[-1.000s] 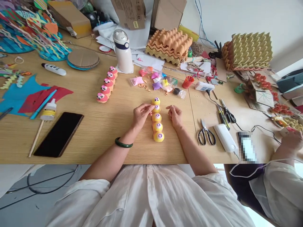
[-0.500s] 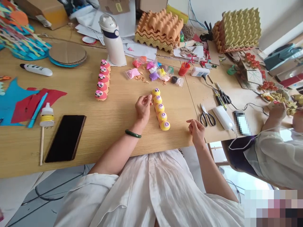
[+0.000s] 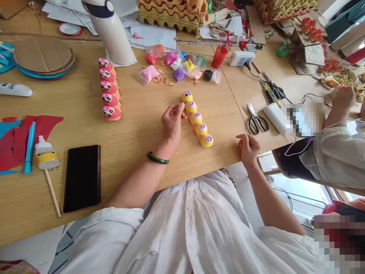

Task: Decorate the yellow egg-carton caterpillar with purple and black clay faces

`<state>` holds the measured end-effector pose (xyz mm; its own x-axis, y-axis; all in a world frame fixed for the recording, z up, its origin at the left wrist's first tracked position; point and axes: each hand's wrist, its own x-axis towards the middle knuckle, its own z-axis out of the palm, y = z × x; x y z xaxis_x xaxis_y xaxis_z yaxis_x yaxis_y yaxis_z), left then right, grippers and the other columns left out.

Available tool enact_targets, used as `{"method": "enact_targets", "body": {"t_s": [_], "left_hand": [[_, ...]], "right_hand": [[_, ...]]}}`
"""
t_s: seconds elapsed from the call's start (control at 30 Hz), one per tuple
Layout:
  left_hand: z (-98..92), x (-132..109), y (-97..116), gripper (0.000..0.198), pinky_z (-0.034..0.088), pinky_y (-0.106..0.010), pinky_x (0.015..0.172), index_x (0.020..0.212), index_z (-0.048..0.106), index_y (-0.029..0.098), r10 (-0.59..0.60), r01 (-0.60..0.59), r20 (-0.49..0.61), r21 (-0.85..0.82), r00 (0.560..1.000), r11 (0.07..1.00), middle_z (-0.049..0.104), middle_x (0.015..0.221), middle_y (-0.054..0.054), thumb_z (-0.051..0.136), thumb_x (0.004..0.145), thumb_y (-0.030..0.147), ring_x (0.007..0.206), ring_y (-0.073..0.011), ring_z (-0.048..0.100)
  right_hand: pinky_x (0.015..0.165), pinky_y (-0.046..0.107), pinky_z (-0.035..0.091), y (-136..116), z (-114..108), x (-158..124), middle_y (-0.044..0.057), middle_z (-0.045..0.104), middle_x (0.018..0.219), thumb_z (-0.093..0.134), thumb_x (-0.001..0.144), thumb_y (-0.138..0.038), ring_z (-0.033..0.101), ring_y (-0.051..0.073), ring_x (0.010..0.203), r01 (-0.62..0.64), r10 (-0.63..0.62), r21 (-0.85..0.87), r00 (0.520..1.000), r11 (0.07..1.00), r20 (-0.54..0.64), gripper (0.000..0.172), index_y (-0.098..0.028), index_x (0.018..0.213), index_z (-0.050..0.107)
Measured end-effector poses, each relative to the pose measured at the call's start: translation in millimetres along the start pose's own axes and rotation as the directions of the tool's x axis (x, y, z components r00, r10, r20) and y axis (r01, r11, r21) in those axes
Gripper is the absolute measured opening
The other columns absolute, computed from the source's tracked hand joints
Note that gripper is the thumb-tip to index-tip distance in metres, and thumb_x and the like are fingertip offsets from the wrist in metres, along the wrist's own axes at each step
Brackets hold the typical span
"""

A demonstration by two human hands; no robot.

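Touching the row of yellow egg-carton cups (image 3: 196,120), the left hand (image 3: 172,122) stays half-closed, the right hand (image 3: 248,149) curled loosely on nothing.

A loose white shirt (image 3: 185,232) — and a green bangle (image 3: 157,158) on the left wrist (image 3: 163,149).

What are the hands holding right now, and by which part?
Left hand: touching the yellow egg-carton caterpillar near its far end, firm grip unclear. Right hand: nothing.

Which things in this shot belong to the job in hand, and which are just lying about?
Job in hand: yellow egg-cup row, left hand at it, right hand beside it.
Lying about: pink egg-cup row, scissors, phone, glue bottle.
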<state>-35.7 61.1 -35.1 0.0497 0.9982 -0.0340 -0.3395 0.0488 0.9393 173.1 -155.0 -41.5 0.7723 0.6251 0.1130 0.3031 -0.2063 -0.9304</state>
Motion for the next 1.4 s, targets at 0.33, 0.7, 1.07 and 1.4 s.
{"method": "enact_targets", "body": {"t_s": [0.33,0.7,1.07,1.4], "left_hand": [[-5.6,3,3,0.024,0.052,-0.025,0.066,0.080,0.068,0.019,-0.049,0.049,-0.010,0.015,0.999,0.999,0.064,0.070,0.003,0.076,0.098,0.033,0.062,-0.0106,0.061],[-21.3,15,-17,0.056,0.053,-0.024,0.063,0.082,0.069,0.019,-0.014,0.013,0.055,0.011,0.998,1.000,0.069,0.081,0.004,0.089,0.075,0.070,0.067,-0.0066,0.056],[-8.1,7,2,0.021,0.052,-0.024,0.058,0.074,0.068,0.019,0.034,-0.033,-0.087,0.010,0.996,0.999,0.071,0.076,0.004,0.082,0.090,0.018,0.061,-0.0058,0.054],[-2.2,-1,-3,0.047,0.047,-0.028,0.051,0.069,0.074,0.025,0.163,-0.133,-0.146,0.197,0.976,0.971,0.072,0.070,0.007,0.101,0.058,0.063,0.057,-0.0083,0.051]], "right_hand": [[0.045,0.027,0.018,-13,3,0,-0.007,0.040,0.051,0.073,0.083,-0.073,0.029,0.008,0.045,-0.020,0.022,0.056,0.999,0.998,-0.037,0.055,-0.019,0.076,0.071],[0.046,0.028,0.019,-15,7,-3,-0.007,0.036,0.052,0.070,0.085,-0.078,0.027,0.008,0.046,-0.042,0.045,0.077,0.999,0.996,-0.029,0.057,-0.021,0.075,0.069],[0.053,0.028,0.028,-23,17,18,-0.005,0.043,0.058,0.062,0.094,-0.076,0.037,0.010,0.054,0.082,-0.096,0.073,0.972,0.994,0.213,0.060,-0.020,0.076,0.075],[0.056,0.027,0.034,-48,147,109,-0.004,0.042,0.060,0.051,0.096,-0.083,0.040,0.011,0.058,0.061,-0.199,0.350,0.906,0.935,0.374,0.066,-0.022,0.077,0.067]]}}
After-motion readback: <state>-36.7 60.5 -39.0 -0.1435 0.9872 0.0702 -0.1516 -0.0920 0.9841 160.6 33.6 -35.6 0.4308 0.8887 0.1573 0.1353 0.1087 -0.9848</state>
